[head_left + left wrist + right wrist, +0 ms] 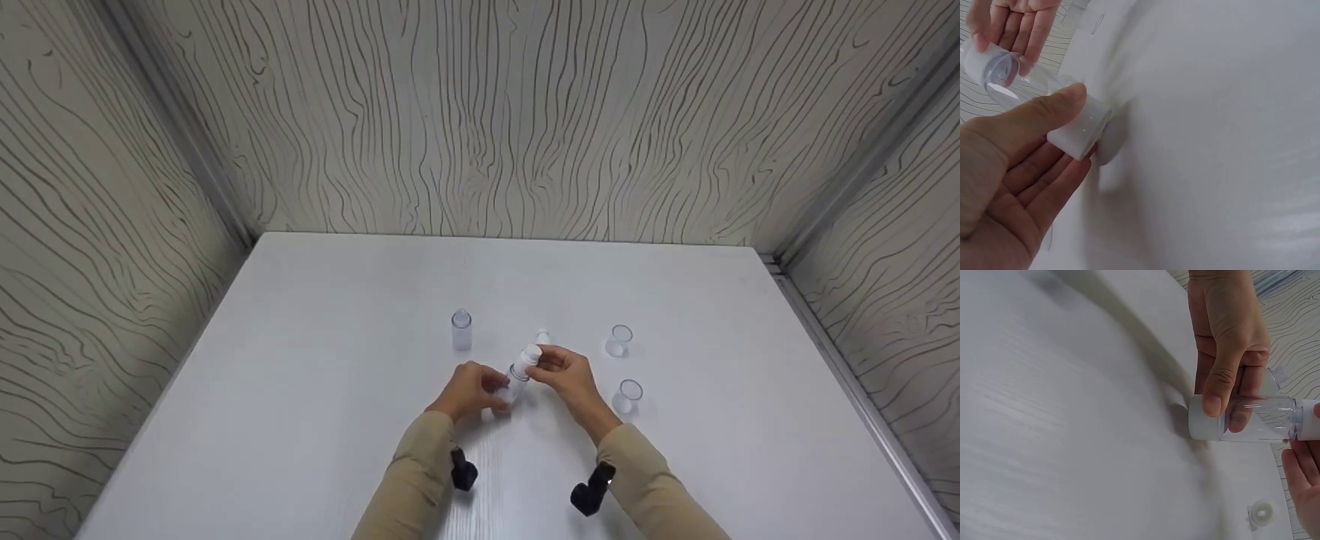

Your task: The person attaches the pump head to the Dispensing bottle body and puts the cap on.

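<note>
A clear bottle (517, 385) with a white base and a white top (528, 358) is held tilted between both hands. The left hand (470, 391) grips its base, thumb on one side and fingers on the other; in the left wrist view the white base (1080, 128) lies between thumb and fingers. The right hand (568, 376) pinches the white top at the upper end. In the right wrist view the left hand (1229, 343) holds the base, and the right hand (1307, 486) is partly cut off at the edge by the white top (1309, 421).
A clear bottle (462, 331) stands behind the left hand. A small white piece (543, 337) is just behind the right hand. Two clear cups (619, 342) (628, 397) stand at the right on the white table (315, 360). Patterned walls (480, 120) enclose the table's back and sides.
</note>
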Tool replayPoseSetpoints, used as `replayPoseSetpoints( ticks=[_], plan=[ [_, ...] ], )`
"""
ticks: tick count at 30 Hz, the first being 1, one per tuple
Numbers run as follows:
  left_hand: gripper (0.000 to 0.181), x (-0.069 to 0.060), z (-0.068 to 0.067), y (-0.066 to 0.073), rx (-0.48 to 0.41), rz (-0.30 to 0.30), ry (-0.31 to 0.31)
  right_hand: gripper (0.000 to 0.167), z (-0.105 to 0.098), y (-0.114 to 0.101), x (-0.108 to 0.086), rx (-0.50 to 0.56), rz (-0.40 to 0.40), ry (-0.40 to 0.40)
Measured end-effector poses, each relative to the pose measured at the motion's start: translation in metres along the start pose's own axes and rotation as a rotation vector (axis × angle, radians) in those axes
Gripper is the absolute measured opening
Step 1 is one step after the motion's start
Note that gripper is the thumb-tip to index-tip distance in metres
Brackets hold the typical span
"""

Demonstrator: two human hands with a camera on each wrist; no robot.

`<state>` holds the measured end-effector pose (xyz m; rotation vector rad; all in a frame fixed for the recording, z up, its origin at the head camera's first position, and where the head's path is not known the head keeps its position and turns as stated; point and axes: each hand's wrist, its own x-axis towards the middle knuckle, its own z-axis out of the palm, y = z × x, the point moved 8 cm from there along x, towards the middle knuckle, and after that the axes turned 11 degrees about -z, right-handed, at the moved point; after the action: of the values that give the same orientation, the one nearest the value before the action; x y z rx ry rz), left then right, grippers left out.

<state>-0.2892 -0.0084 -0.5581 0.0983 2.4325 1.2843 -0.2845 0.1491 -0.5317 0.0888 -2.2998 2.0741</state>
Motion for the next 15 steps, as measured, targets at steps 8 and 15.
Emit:
replayPoseSetpoints(
  ticks=[8,15],
  plan=[
    [0.034,0.0006,0.0007,-0.0009,-0.012,-0.007,-0.007,0.035,-0.0005,0.0022,0.0002,-0.027,0.023,0.078],
    [0.034,0.0001,0.0002,0.0008,-0.011,0.006,-0.01,0.038,0.0004,-0.0002,0.0006,-0.079,0.035,0.075]
  ],
)
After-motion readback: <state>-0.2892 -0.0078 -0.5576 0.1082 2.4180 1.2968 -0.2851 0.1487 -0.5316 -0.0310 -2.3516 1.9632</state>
